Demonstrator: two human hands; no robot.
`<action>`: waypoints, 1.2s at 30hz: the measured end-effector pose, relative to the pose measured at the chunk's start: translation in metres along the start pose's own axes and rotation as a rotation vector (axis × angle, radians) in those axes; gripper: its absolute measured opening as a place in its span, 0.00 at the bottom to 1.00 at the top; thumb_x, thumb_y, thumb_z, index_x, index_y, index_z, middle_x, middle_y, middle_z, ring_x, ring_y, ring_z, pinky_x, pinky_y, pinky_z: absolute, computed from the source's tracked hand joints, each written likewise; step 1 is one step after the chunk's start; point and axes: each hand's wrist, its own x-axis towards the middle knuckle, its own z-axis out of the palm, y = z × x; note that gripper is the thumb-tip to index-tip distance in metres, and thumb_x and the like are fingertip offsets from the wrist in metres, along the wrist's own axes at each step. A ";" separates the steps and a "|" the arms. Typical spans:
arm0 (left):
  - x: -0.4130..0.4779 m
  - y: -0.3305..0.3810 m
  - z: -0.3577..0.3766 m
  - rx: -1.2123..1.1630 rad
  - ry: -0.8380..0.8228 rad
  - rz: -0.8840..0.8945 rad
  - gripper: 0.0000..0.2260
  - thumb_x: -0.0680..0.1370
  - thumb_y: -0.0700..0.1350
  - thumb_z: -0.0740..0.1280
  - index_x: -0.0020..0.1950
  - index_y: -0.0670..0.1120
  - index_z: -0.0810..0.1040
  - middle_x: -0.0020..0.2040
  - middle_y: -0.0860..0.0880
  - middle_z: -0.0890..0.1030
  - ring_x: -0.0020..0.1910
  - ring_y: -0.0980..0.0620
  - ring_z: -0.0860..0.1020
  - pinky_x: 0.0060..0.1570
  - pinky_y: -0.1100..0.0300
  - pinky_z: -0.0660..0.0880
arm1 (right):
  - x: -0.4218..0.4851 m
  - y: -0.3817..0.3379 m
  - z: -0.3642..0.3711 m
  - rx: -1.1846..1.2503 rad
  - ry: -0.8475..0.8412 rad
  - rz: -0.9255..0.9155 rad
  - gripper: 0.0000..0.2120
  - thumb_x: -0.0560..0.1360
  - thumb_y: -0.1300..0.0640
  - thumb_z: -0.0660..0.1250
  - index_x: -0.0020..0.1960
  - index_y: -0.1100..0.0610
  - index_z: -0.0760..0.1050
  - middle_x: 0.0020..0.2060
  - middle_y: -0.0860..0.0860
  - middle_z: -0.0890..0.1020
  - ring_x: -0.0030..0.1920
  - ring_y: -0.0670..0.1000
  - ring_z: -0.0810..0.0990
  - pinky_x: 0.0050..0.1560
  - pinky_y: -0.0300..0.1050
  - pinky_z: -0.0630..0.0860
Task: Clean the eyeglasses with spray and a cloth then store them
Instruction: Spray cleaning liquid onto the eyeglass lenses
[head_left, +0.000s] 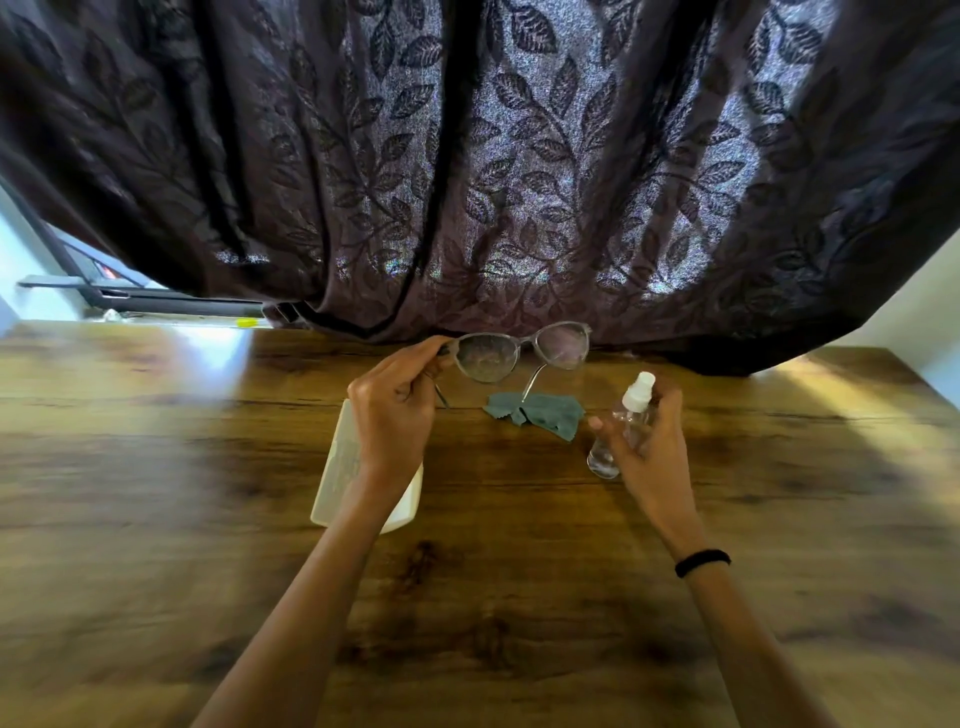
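Wooden surface (519, 597), dark grain, wide and bare across the near half and toward both sides; far edge runs beneath a dark leaf-patterned curtain (519, 156) whose hem hangs onto the surface behind the work area and closes off room at the back. Eyeglasses (522, 351), pale frame, cat-eye lenses, held raised above the surface just in front of the curtain hem; the left hand (395, 410) has its grip closed on the frame's left corner, temples hanging open downward. Spray bottle (621, 426), clear body, white nozzle, tilted, lifted off the surface; the right hand (647, 441) has its grip wrapped around the body, nozzle turned toward the lenses. Cloth (535, 413), grey-green, crumpled, lying flat between the two hands, below the glasses. Case (337, 467), white, oblong, lying beneath the left wrist, partly hidden by it; faint marking on its lid, too blurred to read. Black band (702, 563) on the right wrist. Dark bar-shaped objects at far left behind the curtain, unidentifiable.
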 end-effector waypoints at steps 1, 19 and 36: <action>0.000 0.000 0.000 -0.013 0.008 -0.005 0.13 0.70 0.28 0.64 0.53 0.36 0.78 0.46 0.48 0.81 0.47 0.70 0.78 0.48 0.72 0.75 | 0.000 -0.002 -0.001 0.019 0.007 -0.003 0.22 0.69 0.49 0.67 0.57 0.52 0.60 0.51 0.54 0.73 0.52 0.54 0.75 0.50 0.48 0.76; 0.004 0.005 -0.004 -0.268 0.058 -0.406 0.14 0.74 0.32 0.65 0.59 0.41 0.74 0.43 0.59 0.83 0.42 0.61 0.81 0.47 0.61 0.80 | 0.037 -0.057 -0.003 -0.335 0.071 -0.278 0.07 0.74 0.56 0.65 0.46 0.58 0.81 0.44 0.52 0.85 0.48 0.50 0.81 0.71 0.53 0.44; 0.033 0.043 -0.006 0.400 -0.611 0.112 0.12 0.75 0.41 0.66 0.57 0.46 0.79 0.56 0.50 0.80 0.57 0.50 0.74 0.53 0.54 0.73 | 0.033 -0.063 0.008 -0.515 0.069 -0.498 0.07 0.73 0.57 0.64 0.43 0.55 0.81 0.37 0.50 0.82 0.43 0.52 0.77 0.70 0.50 0.49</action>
